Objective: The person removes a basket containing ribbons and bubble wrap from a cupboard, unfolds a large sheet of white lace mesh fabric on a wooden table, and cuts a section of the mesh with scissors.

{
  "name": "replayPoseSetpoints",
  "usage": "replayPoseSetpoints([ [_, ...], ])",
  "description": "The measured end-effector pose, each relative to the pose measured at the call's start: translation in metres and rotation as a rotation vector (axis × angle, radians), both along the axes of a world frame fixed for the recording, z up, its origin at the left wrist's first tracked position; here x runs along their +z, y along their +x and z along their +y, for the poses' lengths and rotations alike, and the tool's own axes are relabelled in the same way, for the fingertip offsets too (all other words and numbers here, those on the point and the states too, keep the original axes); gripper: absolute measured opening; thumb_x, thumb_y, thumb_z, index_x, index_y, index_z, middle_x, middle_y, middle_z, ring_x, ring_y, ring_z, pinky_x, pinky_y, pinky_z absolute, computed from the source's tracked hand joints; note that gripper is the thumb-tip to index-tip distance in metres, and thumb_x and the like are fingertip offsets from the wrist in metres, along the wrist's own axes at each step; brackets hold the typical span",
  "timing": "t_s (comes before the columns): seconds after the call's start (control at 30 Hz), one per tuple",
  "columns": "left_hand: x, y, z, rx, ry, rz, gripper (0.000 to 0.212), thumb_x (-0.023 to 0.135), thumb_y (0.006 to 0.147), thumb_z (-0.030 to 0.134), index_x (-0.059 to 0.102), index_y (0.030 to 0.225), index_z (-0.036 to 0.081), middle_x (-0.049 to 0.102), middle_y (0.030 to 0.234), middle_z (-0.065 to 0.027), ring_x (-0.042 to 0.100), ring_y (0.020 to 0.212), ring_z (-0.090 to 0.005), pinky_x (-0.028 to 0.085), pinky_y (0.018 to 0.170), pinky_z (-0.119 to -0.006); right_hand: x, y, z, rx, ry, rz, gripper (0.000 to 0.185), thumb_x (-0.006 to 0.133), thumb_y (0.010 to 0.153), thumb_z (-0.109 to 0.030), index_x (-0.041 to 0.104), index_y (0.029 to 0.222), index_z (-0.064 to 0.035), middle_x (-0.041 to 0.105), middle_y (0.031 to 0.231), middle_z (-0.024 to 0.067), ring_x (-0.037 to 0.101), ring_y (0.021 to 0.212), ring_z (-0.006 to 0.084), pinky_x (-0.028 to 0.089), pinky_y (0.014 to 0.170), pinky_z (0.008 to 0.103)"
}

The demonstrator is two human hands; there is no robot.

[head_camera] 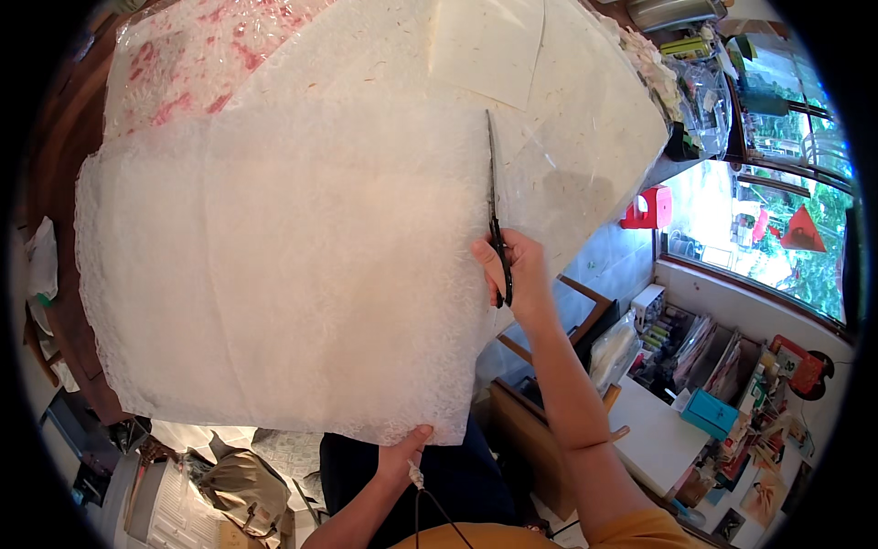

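Note:
A large white fibrous paper sheet [274,261] lies over the table, its near edge hanging at my lap. My right hand [518,274] holds black-handled scissors [495,226], thumb and fingers at the handles. The blades point away from me along the sheet's right edge; whether they are parted is unclear. My left hand [405,453] pinches the sheet's near edge, close to its right corner. Under the sheet lies cream paper with brown flecks [590,151]. A smaller cream sheet [487,48] rests on it, and red-flecked paper in clear plastic [185,62] is at the far left.
Dried petals and clear plastic packaging [699,103] sit at the table's far right. A red stool [648,208] stands beyond. To the right are wooden chair parts [583,295] and a white table [658,432] with a turquoise box [708,413]. A tan backpack [247,487] is at lower left.

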State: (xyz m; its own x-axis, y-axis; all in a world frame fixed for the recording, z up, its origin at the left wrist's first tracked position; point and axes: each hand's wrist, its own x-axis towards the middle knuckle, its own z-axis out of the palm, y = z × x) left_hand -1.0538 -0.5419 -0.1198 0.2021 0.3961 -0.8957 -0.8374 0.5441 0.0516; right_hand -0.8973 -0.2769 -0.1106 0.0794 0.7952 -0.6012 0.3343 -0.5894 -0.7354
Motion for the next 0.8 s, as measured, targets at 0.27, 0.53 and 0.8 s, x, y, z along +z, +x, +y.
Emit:
replayPoseSetpoints([
  [0.27, 0.000, 0.003, -0.001, 0.008, 0.024, -0.001, 0.059, 0.073, 0.072, -0.004, 0.047, 0.124, 0.009, 0.057, 0.115, -0.0068, 0.055, 0.110, -0.0231, 0.046, 0.094, -0.038, -0.009, 0.008, -0.002, 0.008, 0.080, 0.087, 0.041, 0.070, 0.083, -0.036, 0.057, 0.090, 0.0017, 0.047, 0.052, -0.0017, 0.042, 0.038, 0.0074, 0.033, 0.037, 0.0233],
  [0.53, -0.002, 0.006, -0.007, 0.004, -0.031, 0.009, 0.061, 0.071, 0.074, -0.006, 0.045, 0.126, 0.009, 0.054, 0.120, -0.0071, 0.052, 0.115, -0.0245, 0.045, 0.097, -0.039, -0.003, 0.013, 0.014, -0.025, 0.022, 0.130, 0.042, 0.070, 0.083, -0.037, 0.058, 0.093, 0.0017, 0.047, 0.054, -0.0025, 0.042, 0.040, 0.0065, 0.034, 0.037, 0.0223],
  [0.8, -0.005, 0.008, -0.010, -0.039, 0.005, 0.059, 0.048, 0.068, 0.077, -0.005, 0.048, 0.119, 0.007, 0.056, 0.108, -0.0054, 0.057, 0.100, -0.0177, 0.048, 0.083, -0.029, -0.011, 0.034, 0.000, -0.053, 0.255, -0.147, 0.040, 0.072, 0.081, -0.035, 0.057, 0.097, -0.0007, 0.049, 0.053, -0.0018, 0.043, 0.042, 0.0055, 0.033, 0.040, 0.0222],
])
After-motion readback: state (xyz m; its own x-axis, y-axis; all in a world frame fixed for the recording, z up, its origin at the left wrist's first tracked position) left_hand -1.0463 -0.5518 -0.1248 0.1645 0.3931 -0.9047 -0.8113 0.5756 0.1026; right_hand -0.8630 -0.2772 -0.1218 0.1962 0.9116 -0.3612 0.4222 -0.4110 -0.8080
